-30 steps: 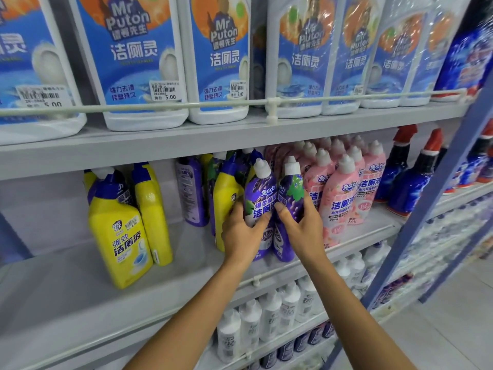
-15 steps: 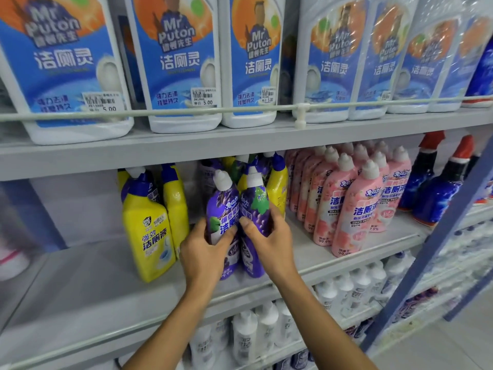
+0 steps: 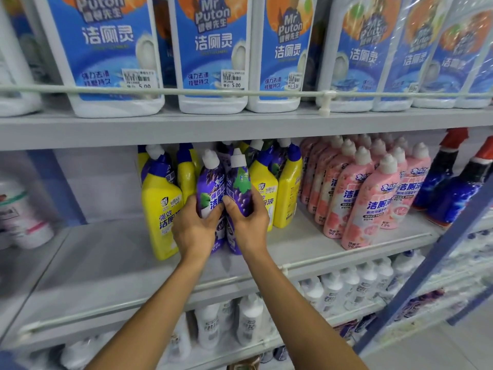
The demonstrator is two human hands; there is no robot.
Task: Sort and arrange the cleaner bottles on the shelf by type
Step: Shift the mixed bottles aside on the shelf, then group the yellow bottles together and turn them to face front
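Two purple cleaner bottles with white caps stand side by side on the middle shelf (image 3: 106, 263). My left hand (image 3: 193, 225) grips the left purple bottle (image 3: 209, 182) and my right hand (image 3: 249, 222) grips the right purple bottle (image 3: 240, 188). Yellow cleaner bottles with blue caps stand close on both sides, one group on the left (image 3: 160, 209) and one on the right (image 3: 286, 193). More purple bottles (image 3: 277, 161) show behind. Pink cleaner bottles (image 3: 370, 204) fill the shelf further right.
Large white Mr Puton bottles (image 3: 213, 54) line the top shelf behind a rail. Dark blue spray bottles with red triggers (image 3: 453, 182) stand at far right. White bottles (image 3: 248, 319) fill the lower shelf. A blue upright post (image 3: 437, 252) crosses at right. A white tub (image 3: 21, 217) sits at left.
Both hands have carried the two purple bottles leftward along the shelf, away from the pink bottles, until they stand between the yellow bottles.
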